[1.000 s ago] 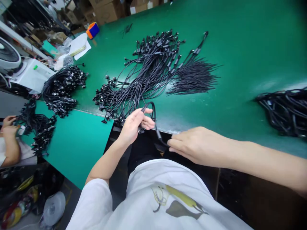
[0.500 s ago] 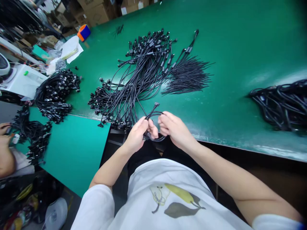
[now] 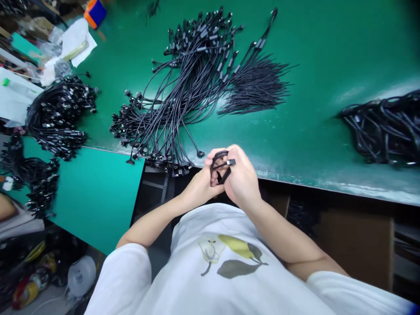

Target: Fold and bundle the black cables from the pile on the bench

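Between my hands, in front of my shirt at the table's edge, is a black cable [image 3: 219,158] wound into a small coil. My left hand [image 3: 201,183] grips the coil from the left, its fingers partly behind it. On the other side my right hand [image 3: 243,177] curls round the coil, and a connector with a light metal end shows beside its palm. Just beyond lies a large spread of black cables [image 3: 187,92] with connectors at their ends. To its right is a fan of thin black ties [image 3: 257,85].
The green table [image 3: 315,57] stretches ahead. Coiled black cables [image 3: 387,129] lie at right, another cable bundle [image 3: 62,116] at left. Papers [image 3: 77,39] and an orange-and-blue tape roll [image 3: 95,13] sit at the upper left. Another person's arm [image 3: 6,208] shows at the left edge.
My hands have come together round the coil, the right one moving in and turning. The coil looks smaller and tighter. The view has shifted, so the table items sit higher and further left.
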`<state>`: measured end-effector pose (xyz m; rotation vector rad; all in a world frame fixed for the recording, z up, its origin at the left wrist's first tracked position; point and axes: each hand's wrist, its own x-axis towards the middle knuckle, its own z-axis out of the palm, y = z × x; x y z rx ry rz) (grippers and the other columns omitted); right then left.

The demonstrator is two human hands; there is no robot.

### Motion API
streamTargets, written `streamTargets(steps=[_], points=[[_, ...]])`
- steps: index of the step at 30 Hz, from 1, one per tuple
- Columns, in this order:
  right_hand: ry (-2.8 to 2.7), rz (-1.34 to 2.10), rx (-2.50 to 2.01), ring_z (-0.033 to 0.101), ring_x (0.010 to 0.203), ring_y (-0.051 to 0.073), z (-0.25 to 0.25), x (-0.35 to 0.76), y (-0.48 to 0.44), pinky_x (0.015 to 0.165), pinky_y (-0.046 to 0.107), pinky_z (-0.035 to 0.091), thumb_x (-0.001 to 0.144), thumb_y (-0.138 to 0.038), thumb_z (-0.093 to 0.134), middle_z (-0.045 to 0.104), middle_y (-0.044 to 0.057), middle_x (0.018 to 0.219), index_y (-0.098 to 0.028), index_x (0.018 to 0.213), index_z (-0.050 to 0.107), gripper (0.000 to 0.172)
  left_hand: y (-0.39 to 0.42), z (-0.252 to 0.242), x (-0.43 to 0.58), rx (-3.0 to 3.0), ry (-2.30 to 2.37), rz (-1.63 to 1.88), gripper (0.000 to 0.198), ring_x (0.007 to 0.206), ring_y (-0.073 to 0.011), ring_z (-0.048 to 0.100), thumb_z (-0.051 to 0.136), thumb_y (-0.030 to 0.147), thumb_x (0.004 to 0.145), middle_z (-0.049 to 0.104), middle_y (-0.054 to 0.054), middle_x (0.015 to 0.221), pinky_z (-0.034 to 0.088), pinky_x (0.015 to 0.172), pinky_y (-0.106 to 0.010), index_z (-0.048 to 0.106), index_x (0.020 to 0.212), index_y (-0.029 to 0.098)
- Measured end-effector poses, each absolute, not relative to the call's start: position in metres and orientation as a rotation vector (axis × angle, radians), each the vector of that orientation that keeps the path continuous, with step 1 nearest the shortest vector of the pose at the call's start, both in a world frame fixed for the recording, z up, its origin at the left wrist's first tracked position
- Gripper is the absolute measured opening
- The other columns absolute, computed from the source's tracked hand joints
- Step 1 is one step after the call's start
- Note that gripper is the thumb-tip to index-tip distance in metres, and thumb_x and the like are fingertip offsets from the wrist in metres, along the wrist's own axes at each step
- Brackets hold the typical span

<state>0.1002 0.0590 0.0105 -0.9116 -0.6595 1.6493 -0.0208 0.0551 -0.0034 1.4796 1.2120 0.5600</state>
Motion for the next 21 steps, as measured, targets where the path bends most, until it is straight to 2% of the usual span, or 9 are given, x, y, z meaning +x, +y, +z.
streamTargets(steps=[3, 5, 7, 9, 11, 14, 16, 18, 21], points=[[-0.661, 1.525, -0.866, 0.050, 0.056, 0.009, 0.011, 0.094, 0.062, 0.047, 0.020, 0.039, 0.086, -0.069, 0.055, 0.057, -0.003, 0.076, -0.026, 0.100, 0.046, 0.046, 0.052, -0.014, -0.015, 1.559, 1.249, 0.679, 0.033, 0.093, -0.0237, 0.060, 0.069, 0.021, 0.076, 0.062, -0.006, 0.096, 0.045, 0.083, -0.032, 0.059, 0.106, 0.018], [-0.664, 1.519, -0.856, 0.040, 0.049, 0.007, 0.013, 0.094, 0.068, 0.045, 0.019, 0.034, 0.085, -0.072, 0.053, 0.050, -0.005, 0.066, -0.025, 0.101, 0.048, 0.050, 0.050, -0.020, -0.014, 1.562, 1.261, 0.726, 0.016, 0.091, -0.0234, 0.060, 0.065, 0.022, 0.080, 0.064, -0.006, 0.093, 0.044, 0.082, -0.031, 0.061, 0.095, 0.019], [-0.645, 1.592, -0.900, 0.027, 0.042, 0.005, 0.014, 0.097, 0.075, 0.040, 0.019, 0.024, 0.082, -0.079, 0.048, 0.039, -0.007, 0.058, -0.024, 0.095, 0.049, 0.057, 0.049, -0.023, -0.014, 1.517, 1.268, 0.679, 0.007, 0.082, -0.0211, 0.060, 0.061, 0.024, 0.084, 0.064, -0.004, 0.085, 0.044, 0.078, -0.031, 0.061, 0.088, 0.019], [-0.634, 1.717, -0.945, 0.017, 0.040, 0.004, 0.014, 0.102, 0.082, 0.037, 0.019, 0.014, 0.077, -0.086, 0.044, 0.030, -0.009, 0.052, -0.023, 0.089, 0.048, 0.064, 0.049, -0.022, -0.015, 1.417, 1.210, 0.566, 0.012, 0.074, -0.0187, 0.059, 0.061, 0.029, 0.086, 0.063, -0.003, 0.078, 0.043, 0.074, -0.031, 0.059, 0.084, 0.017], [-0.642, 1.829, -0.949, 0.013, 0.040, 0.004, 0.011, 0.107, 0.087, 0.037, 0.020, 0.010, 0.074, -0.089, 0.043, 0.025, -0.010, 0.050, -0.022, 0.086, 0.048, 0.069, 0.049, -0.019, -0.016, 1.282, 1.092, 0.486, 0.023, 0.070, -0.0162, 0.057, 0.064, 0.037, 0.086, 0.061, -0.002, 0.074, 0.044, 0.072, -0.030, 0.057, 0.081, 0.016], [-0.647, 1.953, -0.878, 0.016, 0.041, 0.004, 0.006, 0.111, 0.090, 0.037, 0.019, 0.014, 0.071, -0.091, 0.043, 0.028, -0.009, 0.051, -0.021, 0.088, 0.049, 0.072, 0.046, -0.016, -0.015, 1.001, 0.895, 0.534, 0.042, 0.062, -0.0117, 0.050, 0.064, 0.056, 0.083, 0.053, 0.001, 0.067, 0.042, 0.064, -0.028, 0.052, 0.080, 0.016], [-0.647, 1.977, -0.831, 0.023, 0.043, 0.004, 0.003, 0.112, 0.090, 0.039, 0.018, 0.020, 0.070, -0.090, 0.046, 0.035, -0.008, 0.056, -0.021, 0.093, 0.049, 0.072, 0.042, -0.018, -0.013, 0.803, 0.840, 0.594, 0.053, 0.054, -0.0091, 0.042, 0.054, 0.069, 0.084, 0.042, 0.005, 0.060, 0.039, 0.056, -0.026, 0.049, 0.078, 0.017], [-0.666, 1.952, -0.827, 0.026, 0.045, 0.003, 0.003, 0.110, 0.088, 0.041, 0.018, 0.022, 0.070, -0.087, 0.051, 0.038, -0.007, 0.061, -0.021, 0.097, 0.050, 0.071, 0.037, -0.021, -0.010, 0.716, 0.847, 0.633, 0.058, 0.050, -0.0080, 0.039, 0.047, 0.075, 0.083, 0.037, 0.007, 0.058, 0.035, 0.051, -0.024, 0.047, 0.077, 0.017], [-0.731, 1.945, -0.851, 0.020, 0.044, 0.002, 0.006, 0.110, 0.085, 0.039, 0.017, 0.015, 0.073, -0.084, 0.054, 0.034, -0.008, 0.059, -0.021, 0.091, 0.049, 0.066, 0.032, -0.024, -0.008, 0.794, 0.847, 0.658, 0.060, 0.052, -0.0084, 0.044, 0.052, 0.077, 0.079, 0.048, 0.003, 0.061, 0.036, 0.050, -0.024, 0.048, 0.076, 0.017]])
